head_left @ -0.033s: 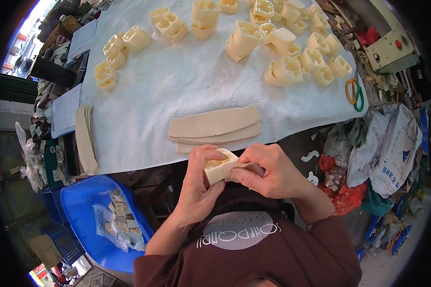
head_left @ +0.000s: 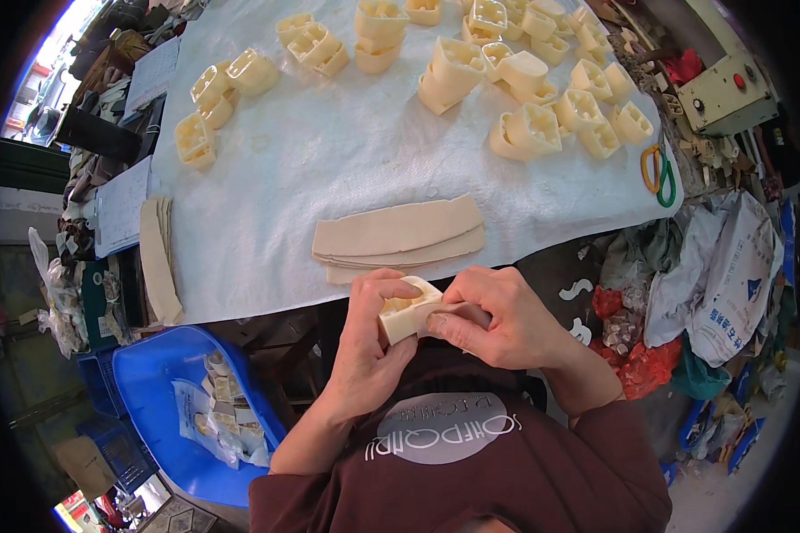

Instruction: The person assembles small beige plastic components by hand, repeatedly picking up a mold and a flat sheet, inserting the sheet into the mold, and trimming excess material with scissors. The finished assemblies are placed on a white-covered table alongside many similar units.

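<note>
Near the table's front edge, my left hand (head_left: 371, 342) is closed round a cream-coloured hollow block (head_left: 400, 325), its thumb below and fingers over the top. My right hand (head_left: 500, 318) pinches a beige flexible strip (head_left: 473, 313) and presses it along the block's right side. Part of the block and strip is hidden by the fingers. Just beyond my hands lies a stack of wide beige strips (head_left: 398, 233). Another stack of narrow beige strips (head_left: 159, 262) rests at the table's left edge.
A white sheet (head_left: 267, 191) covers the table. Several cream hollow pieces (head_left: 453, 75) stand along its far side. Scissors (head_left: 659, 176) with green and orange handles lie at the right edge. A blue tub (head_left: 151, 400) holds scraps at lower left; bags (head_left: 724, 275) crowd the right.
</note>
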The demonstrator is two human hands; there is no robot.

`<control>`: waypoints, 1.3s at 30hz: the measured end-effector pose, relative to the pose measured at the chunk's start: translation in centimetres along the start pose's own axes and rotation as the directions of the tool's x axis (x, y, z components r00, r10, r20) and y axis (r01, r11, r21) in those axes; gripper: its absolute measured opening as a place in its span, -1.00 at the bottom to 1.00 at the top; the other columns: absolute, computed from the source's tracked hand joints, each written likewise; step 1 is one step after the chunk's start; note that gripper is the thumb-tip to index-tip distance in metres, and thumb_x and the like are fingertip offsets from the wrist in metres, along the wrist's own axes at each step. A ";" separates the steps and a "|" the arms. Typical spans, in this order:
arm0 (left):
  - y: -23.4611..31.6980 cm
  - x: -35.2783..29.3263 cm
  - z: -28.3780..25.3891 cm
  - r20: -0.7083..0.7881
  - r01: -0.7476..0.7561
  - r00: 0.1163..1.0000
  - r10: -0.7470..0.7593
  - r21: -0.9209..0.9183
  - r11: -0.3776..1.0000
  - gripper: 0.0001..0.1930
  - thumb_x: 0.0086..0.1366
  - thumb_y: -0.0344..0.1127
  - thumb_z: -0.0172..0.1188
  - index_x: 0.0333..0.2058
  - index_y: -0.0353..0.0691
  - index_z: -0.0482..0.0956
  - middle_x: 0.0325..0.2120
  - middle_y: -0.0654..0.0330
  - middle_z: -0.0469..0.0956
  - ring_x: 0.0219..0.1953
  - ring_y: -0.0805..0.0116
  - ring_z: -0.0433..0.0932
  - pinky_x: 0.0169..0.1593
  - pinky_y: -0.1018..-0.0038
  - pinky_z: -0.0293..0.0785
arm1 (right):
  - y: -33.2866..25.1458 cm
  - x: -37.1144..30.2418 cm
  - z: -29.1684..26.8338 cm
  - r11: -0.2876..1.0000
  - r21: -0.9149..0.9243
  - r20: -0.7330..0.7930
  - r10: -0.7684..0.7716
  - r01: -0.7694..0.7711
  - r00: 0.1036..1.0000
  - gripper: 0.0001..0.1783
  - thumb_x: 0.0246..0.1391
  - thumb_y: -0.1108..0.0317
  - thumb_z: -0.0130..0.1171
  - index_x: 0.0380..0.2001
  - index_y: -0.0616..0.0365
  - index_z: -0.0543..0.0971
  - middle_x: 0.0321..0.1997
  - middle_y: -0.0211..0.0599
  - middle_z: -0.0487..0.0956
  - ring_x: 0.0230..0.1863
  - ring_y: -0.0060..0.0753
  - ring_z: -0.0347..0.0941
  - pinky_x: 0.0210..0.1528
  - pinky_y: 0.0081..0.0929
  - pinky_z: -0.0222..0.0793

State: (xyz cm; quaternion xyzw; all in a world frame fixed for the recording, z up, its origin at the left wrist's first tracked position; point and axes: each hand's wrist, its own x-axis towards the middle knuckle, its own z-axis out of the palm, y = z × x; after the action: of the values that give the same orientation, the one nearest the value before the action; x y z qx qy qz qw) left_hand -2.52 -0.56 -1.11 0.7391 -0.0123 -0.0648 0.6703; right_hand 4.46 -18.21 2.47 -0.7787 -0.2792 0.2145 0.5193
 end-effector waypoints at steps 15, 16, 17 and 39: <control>0.4 0.3 -0.1 -0.255 -0.115 0.965 0.057 -0.221 0.968 -0.77 0.02 -0.48 0.27 -0.31 -0.25 0.47 -0.01 -0.01 0.30 -0.02 0.31 0.37 -0.06 0.46 0.37 | -0.1 -3.5 2.5 0.814 -0.273 -0.203 -0.570 0.513 0.796 -0.55 -0.24 0.14 0.38 -0.46 0.16 0.36 -0.56 -0.33 0.37 -0.59 -0.32 0.30 -0.58 -0.45 0.24; 0.4 0.4 -0.2 -0.250 -0.137 0.966 0.069 -0.266 0.954 -0.77 0.01 -0.48 0.28 -0.31 -0.25 0.47 -0.01 -0.02 0.31 -0.02 0.31 0.37 -0.05 0.46 0.37 | 0.1 -3.9 3.5 0.885 -0.204 -0.049 -0.436 0.419 0.898 -0.52 -0.27 0.14 0.40 -0.43 0.16 0.34 -0.54 -0.34 0.38 -0.60 -0.33 0.31 -0.61 -0.47 0.24; 0.4 0.5 -0.3 -0.245 -0.157 0.966 0.081 -0.311 0.937 -0.76 0.00 -0.48 0.29 -0.32 -0.25 0.48 -0.01 -0.03 0.32 -0.03 0.31 0.38 -0.05 0.45 0.37 | 0.7 -3.9 4.4 0.941 -0.154 0.115 -0.287 0.303 0.951 -0.48 -0.30 0.14 0.41 -0.41 0.17 0.33 -0.53 -0.36 0.39 -0.62 -0.35 0.32 -0.63 -0.50 0.24; -0.9 -0.3 -1.2 -0.044 -0.213 0.976 0.215 -0.424 0.880 -0.78 -0.16 -0.37 0.46 -0.54 -0.23 0.57 0.00 -0.10 0.34 0.02 0.17 0.39 0.03 0.33 0.31 | 1.7 -0.7 4.2 0.243 0.968 -0.129 0.272 0.062 0.954 -0.70 0.00 0.28 0.23 -0.22 0.15 0.44 -0.33 -0.45 0.45 -0.24 -0.59 0.35 -0.17 -0.56 0.25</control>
State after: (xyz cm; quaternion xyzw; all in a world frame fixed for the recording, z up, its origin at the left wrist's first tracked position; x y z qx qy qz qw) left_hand -2.73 0.74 -1.88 0.5688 -0.0805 0.0070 0.8185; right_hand 1.65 -16.32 -0.62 -0.3352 0.0380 0.2662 0.9030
